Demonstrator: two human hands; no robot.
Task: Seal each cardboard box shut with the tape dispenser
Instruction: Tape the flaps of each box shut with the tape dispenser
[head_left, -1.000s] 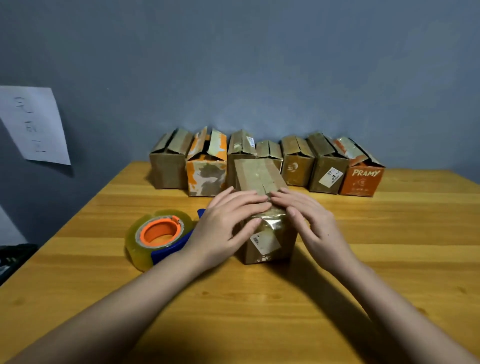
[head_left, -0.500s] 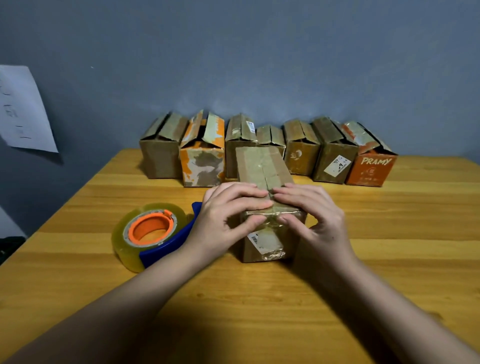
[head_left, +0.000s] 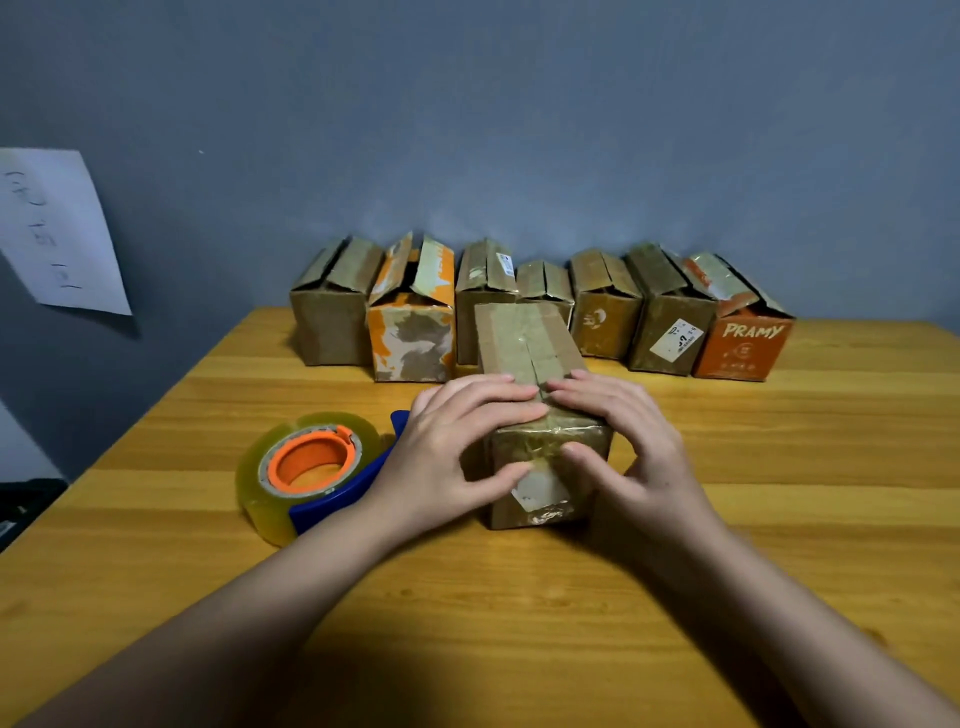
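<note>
A brown cardboard box (head_left: 524, 345) lies lengthwise in the middle of the wooden table (head_left: 779, 467), its top flaps closed and shiny tape running over its near edge. My left hand (head_left: 452, 447) and my right hand (head_left: 631, 441) press on the box's near end. The fingers of both lie on top, meeting at the centre seam, and the thumbs touch the front face. The tape dispenser (head_left: 311, 467), blue with an orange hub and a yellowish clear roll, lies on the table just left of my left hand; neither hand holds it.
Several more small boxes stand in a row against the grey wall, flaps ajar, from a brown box (head_left: 330, 322) on the left to an orange PRAMY box (head_left: 743, 348) on the right. A paper sheet (head_left: 57, 234) hangs on the left wall.
Both hands slid toward the box's near edge, and the thumbs came down onto its front face. The box and the dispenser stayed put; the view shifted a little.
</note>
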